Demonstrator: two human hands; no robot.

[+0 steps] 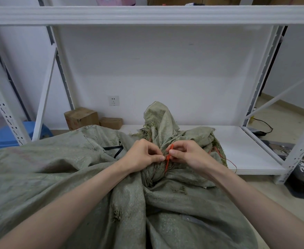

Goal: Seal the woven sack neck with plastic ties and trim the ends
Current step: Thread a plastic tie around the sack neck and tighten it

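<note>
Pinching a thin orange plastic tie [169, 155] from both sides: left hand [142, 155] with thumb and forefinger closed on it at one side, right hand [187, 152] closed on it likewise at the other, fingertips nearly meeting. Held so, probably, to feed the tail through the head or to draw it tight. Cannot tell which, the lock being too small to make out.

Seemingly looped round the bunched neck [156, 174] of the worn grey-green woven sack [66, 168], right at the fingers, to keep the gather cinched while working. Above the tie, fanning up into a frayed open ruffle. Below it, spreading wide and slack across the foreground, under both forearms.

By the look of it, midway: tie on, ends untrimmed, no cutter in sight.

Trailing off to the right of the neck, a thin red strand [227, 159], perhaps another tie or a loose thread.

Beyond the sack, a white metal shelving rack [147, 15], its low white board [246, 155] just behind the neck. At the left, two small cardboard boxes [81, 118] and a blue plastic stool [3, 135]. On the wall behind, a white socket [113, 101].
</note>
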